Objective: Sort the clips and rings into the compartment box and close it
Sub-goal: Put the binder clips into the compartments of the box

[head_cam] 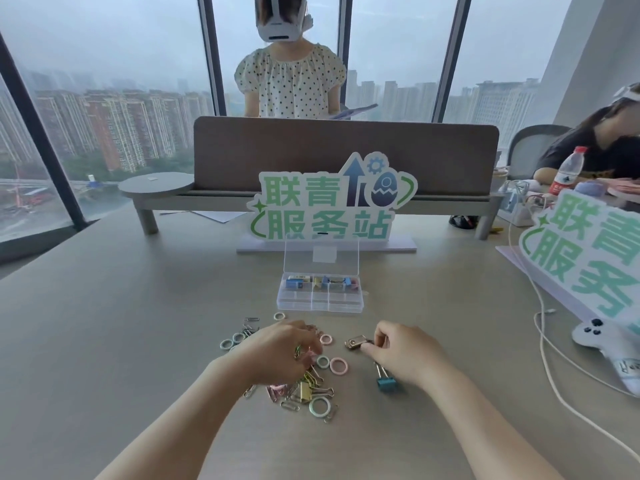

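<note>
A clear compartment box stands open on the table, its lid upright; binder clips lie in its far row. In front of it lies a pile of paper clips, binder clips and pastel rings. My left hand rests on the pile with its fingers curled on small clips, a green one showing. My right hand pinches the wire handle of a bronze binder clip lying on the table. A blue binder clip lies under my right wrist. A pink ring sits between my hands.
A green-lettered sign stands right behind the box, a second sign at the right. A white cable runs along the right side beside a white game controller. One person stands behind the divider, another sits at the right.
</note>
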